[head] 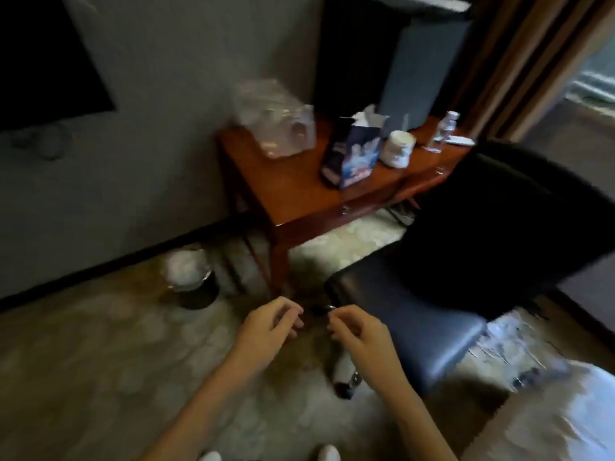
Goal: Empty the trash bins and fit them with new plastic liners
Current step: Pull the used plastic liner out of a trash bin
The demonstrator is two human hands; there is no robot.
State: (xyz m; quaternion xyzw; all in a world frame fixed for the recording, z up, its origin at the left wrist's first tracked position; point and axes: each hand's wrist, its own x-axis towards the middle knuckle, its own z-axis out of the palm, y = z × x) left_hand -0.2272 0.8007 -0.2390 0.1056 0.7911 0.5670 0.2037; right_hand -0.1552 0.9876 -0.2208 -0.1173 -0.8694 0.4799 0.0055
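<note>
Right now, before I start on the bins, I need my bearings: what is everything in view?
trash bin: one, dark, white at the top, on the floor by the wall left of the desk
desk: one, reddish-brown wood, against the wall
plastic bag: one, clear, desk's left end
tissue box: one, blue and white, desk's middle
round container: one, white, right of the tissue box
bottle: one, clear, desk's right end
chair: one, dark, bluish seat, front of the desk
screen: one, black, wall, upper left
shoes: two, white, bottom edge
left hand: one, fingers curled, above the carpet
right hand: one, fingers curled, beside the left; a blurred dark thing between them
</note>
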